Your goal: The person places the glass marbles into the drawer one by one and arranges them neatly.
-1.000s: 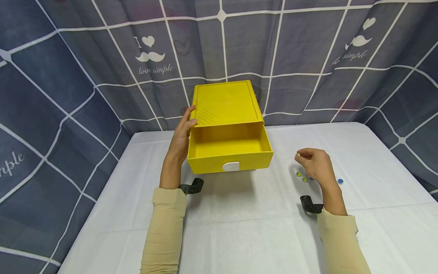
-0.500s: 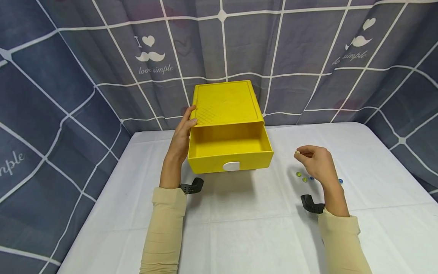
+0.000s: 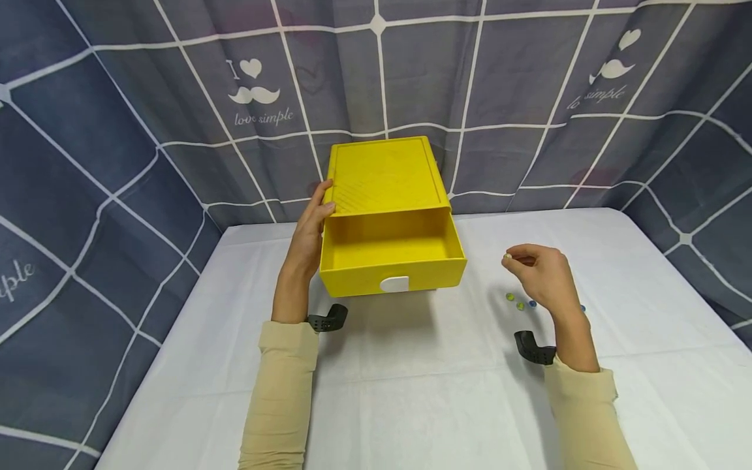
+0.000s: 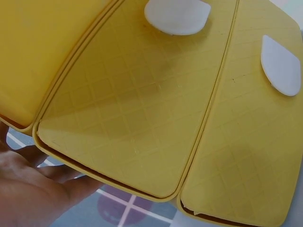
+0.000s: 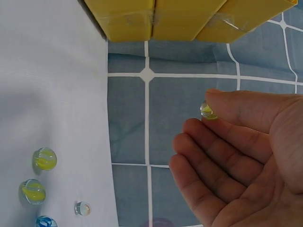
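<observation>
A yellow drawer unit (image 3: 384, 176) stands at the back of the table, its top drawer (image 3: 390, 277) pulled out with nothing inside. My left hand (image 3: 305, 241) rests against the unit's left side, fingers fairly straight and the thumb at the top edge. In the left wrist view, two closed lower drawers (image 4: 128, 104) show white handles (image 4: 177, 16). My right hand (image 3: 543, 274), to the right of the unit, pinches a clear marble with a yellow-green swirl (image 5: 207, 111) between thumb and index finger, above the table. Its other fingers are loosely bent.
Below the right hand lie two yellow-green marbles (image 5: 46, 159) and a blue marble (image 3: 532, 303); another blue marble (image 3: 583, 307) is partly hidden by the wrist. The right wrist view also shows a small pale marble (image 5: 83, 208). A gridded curtain (image 3: 499, 98) hangs behind the white-covered table (image 3: 399, 405).
My right hand has risen slightly with the pinched marble, and a blue marble beneath it has come into view. The left hand and the drawer unit hold their place.
</observation>
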Action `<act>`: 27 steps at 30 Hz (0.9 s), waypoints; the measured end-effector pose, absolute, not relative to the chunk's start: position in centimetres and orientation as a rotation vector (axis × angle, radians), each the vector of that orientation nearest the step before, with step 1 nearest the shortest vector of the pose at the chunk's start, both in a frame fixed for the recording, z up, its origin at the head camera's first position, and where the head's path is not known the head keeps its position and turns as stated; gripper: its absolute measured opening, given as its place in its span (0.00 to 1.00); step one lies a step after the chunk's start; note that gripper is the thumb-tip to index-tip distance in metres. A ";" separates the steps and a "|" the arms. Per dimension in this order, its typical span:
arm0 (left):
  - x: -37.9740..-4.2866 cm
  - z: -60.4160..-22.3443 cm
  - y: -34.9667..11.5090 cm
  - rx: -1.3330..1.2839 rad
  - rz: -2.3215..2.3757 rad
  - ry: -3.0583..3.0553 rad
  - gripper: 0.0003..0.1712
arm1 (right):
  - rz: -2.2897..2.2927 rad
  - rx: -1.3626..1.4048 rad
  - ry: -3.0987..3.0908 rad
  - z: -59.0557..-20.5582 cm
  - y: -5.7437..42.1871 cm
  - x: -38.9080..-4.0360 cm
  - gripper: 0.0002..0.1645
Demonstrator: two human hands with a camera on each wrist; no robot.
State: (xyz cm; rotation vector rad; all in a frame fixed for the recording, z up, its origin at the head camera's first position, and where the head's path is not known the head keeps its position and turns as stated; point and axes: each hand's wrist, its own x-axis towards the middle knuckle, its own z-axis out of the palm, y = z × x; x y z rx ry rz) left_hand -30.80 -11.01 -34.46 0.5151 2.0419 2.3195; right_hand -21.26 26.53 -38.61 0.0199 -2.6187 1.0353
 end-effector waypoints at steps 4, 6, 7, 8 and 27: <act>-30.7 -34.4 -11.3 0.511 2.337 2.013 0.36 | 1.048 0.020 -2.631 -38.3 26.2 -21.2 0.18; -30.6 -34.3 -11.3 0.510 2.341 2.002 0.36 | 1.049 0.023 -2.630 -38.1 26.1 -21.0 0.18; -30.6 -34.3 -11.3 0.510 2.343 1.998 0.37 | 1.049 0.026 -2.629 -38.1 26.1 -21.0 0.19; -30.6 -34.3 -11.3 0.509 2.346 1.994 0.37 | 1.049 0.028 -2.628 -38.0 26.1 -21.0 0.19; -30.7 -34.4 -11.1 0.533 2.362 1.968 0.37 | 1.016 0.070 -2.614 -37.5 25.9 -20.6 0.19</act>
